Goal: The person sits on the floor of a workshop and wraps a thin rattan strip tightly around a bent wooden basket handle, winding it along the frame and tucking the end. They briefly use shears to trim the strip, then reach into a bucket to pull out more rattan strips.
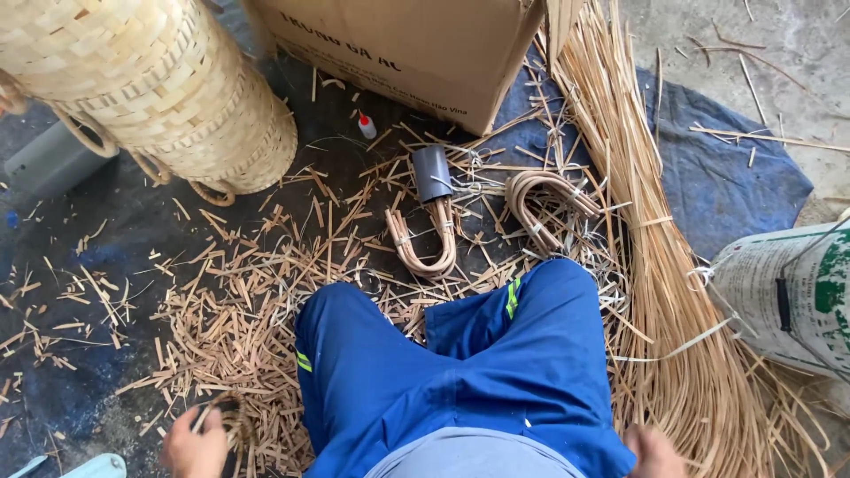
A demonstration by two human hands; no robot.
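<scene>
While finished baskets [168, 88] stack upper left, left hand [197, 443] grips a small rattan ring [235, 420].
Right hand [653, 451], lower right: grip indiscernible; bent handles [425, 243] and loose strips [673, 265] await.

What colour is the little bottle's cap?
Red; the small glue bottle shows best in the head view, beside the cardboard box.

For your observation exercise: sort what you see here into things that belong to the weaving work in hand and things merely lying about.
In hand:
left hand on a small rattan loop
bent rattan handles
long rattan strips
woven baskets
glue bottle

Lying about:
cardboard box
printed sack
blue cloth
offcuts
</scene>
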